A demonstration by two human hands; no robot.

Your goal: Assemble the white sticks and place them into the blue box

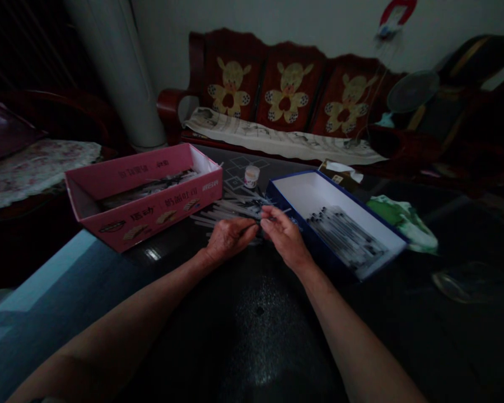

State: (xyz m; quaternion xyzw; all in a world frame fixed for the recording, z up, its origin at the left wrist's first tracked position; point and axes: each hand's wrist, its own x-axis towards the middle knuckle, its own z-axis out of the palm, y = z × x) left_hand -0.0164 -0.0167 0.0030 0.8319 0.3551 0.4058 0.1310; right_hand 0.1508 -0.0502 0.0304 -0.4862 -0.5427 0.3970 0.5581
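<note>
My left hand (232, 238) is closed, thumb and fingers pinched together just above a loose pile of slender pale sticks with dark parts (229, 210), perhaps pens. Close against it, my right hand (286, 238) is also pinched, its fingertips almost meeting the left ones. Something small and dark shows between the fingertips, too dim to make out. To the right, a blue box with a white inside (296, 193) holds a row of similar sticks (346, 235), dark ends aligned. An open pink box (145, 173) at the left contains more loose sticks (151, 187).
A small white jar (251, 176) stands behind the pile on the dark glossy table (218, 336). A green and white plastic packet (403, 221) lies right of the blue box. Beyond the table is a wooden sofa (174, 115) with bear-patterned back panels; a fan (414, 92) stands at its right.
</note>
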